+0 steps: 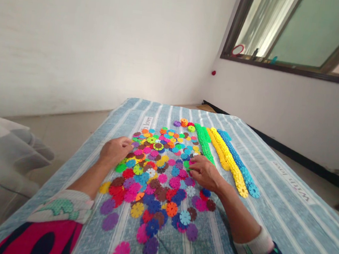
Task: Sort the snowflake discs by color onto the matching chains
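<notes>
Many flat, notched plastic discs, snowflake building pieces in mixed colours (pixel 171 209), lie in a loose pile on a striped cloth (pixel 98 248). My left hand (pixel 116 150) is at the pile's left edge, its fingers bent and pressed together beside a purple disc; whether anything is between them is hidden. Over the right side of the pile is my right hand (pixel 205 172), its fingers curled together at a green disc (pixel 186 164). Right of it, overlapping discs form long single-colour rows: green (pixel 204 142), yellow (pixel 229 160) and blue (pixel 242 166).
Small stacks of orange discs (pixel 184 122), purple discs (pixel 177 123) and lime discs (pixel 191 128) stand at the far side. White sheer fabric (pixel 4 163) hangs at the left. A white wall (pixel 105 45) rises behind the cloth, with a window (pixel 304 32) at upper right.
</notes>
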The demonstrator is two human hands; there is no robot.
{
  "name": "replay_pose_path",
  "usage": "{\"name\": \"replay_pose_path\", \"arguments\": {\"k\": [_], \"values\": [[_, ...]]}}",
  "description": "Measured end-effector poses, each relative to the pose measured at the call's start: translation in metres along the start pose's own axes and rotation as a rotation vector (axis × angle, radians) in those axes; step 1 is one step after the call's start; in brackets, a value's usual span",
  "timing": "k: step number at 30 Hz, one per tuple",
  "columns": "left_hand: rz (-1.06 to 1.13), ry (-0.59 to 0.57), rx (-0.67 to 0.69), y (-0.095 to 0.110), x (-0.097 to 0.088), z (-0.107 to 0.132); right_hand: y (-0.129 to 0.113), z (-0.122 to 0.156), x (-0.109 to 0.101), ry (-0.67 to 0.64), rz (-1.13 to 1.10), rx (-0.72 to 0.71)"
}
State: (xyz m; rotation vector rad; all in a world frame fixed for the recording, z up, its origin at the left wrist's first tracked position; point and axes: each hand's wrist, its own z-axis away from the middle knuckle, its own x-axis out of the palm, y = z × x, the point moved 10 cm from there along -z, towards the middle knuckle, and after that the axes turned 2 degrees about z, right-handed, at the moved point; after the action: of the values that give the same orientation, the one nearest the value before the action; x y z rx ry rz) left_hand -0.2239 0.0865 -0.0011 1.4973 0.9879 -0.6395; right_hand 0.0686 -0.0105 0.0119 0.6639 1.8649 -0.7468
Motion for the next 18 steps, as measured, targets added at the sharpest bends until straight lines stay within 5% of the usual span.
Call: {"name": "replay_pose_path", "arguments": {"k": [13, 18], "values": [[-0.062, -0.028, -0.002, 0.002, -0.006, -0.003, -0.005, -0.004, -0.024, 0.111, 0.142, 0.131], [-0.039, -0.052, 0.002, 0.0, -0.004, -0.004, 0.021, 0.001, -0.05, 0.153, 0.13, 0.226]]}}
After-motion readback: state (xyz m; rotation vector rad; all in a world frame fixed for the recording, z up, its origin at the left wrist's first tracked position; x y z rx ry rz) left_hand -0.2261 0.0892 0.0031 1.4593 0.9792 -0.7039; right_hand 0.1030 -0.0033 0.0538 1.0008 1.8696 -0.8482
